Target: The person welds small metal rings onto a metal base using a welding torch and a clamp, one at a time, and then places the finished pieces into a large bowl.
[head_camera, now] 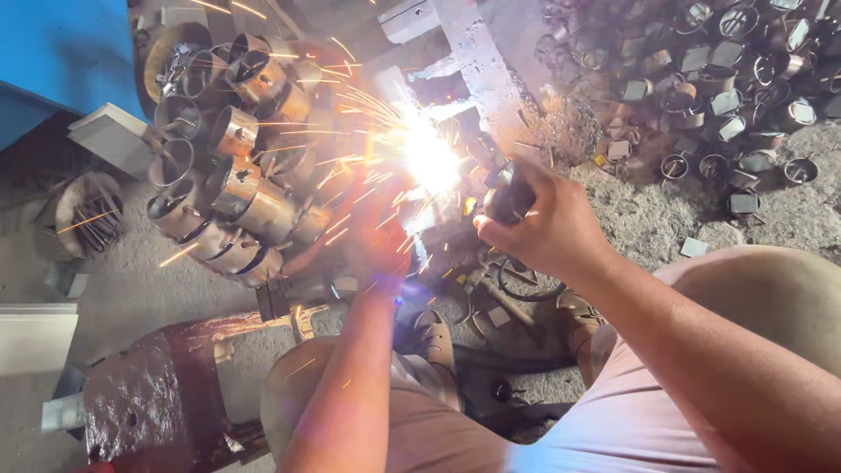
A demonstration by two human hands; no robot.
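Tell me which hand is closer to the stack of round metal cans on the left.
Left. The left hand sits right beside the stack of round metal cans. The right hand, gripping a dark handle, is farther off, beyond the bright sparks.

So we've got the welding arc (pixel 429 158) dead centre, with the right hand (pixel 547 229) just right of it, wrapped around the torch handle (pixel 508 194), and the left hand (pixel 372 241) just left of it, nearer us. A stack of metal cylinders (pixel 232 188) lies left of the arc. Far right, a heap of small metal rings (pixel 727 96) is on the ground. A vise (pixel 149 394) is near left.
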